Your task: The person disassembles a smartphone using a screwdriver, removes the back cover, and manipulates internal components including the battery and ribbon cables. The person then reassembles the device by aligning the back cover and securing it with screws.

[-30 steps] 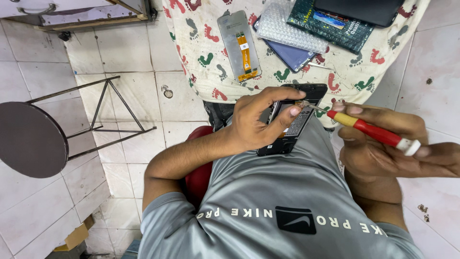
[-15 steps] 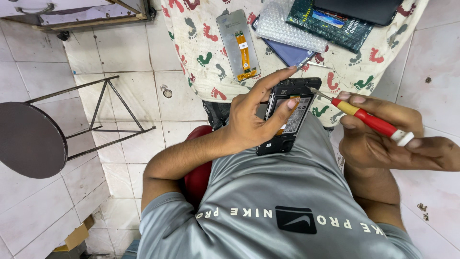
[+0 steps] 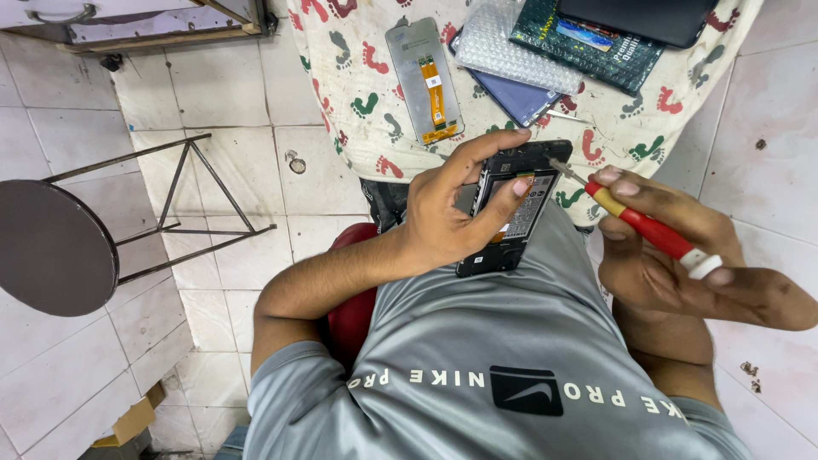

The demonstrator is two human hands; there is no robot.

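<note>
Screwdriver (image 3: 652,230) tip has closed in on the top edge of the opened phone (image 3: 511,209), which the left hand (image 3: 447,217) clamps against the lap while the right hand (image 3: 656,251) pinches the red handle; I'd keep the tip square and pressure light.

- The floor (image 3: 230,196) is laid with pale, square tiles, stained and worn in places.
- A round dark stool (image 3: 51,247) with thin metal legs lies tipped on its side.
- A wooden furniture edge (image 3: 162,34) runs along the top.
- The light is even and soft.
</note>
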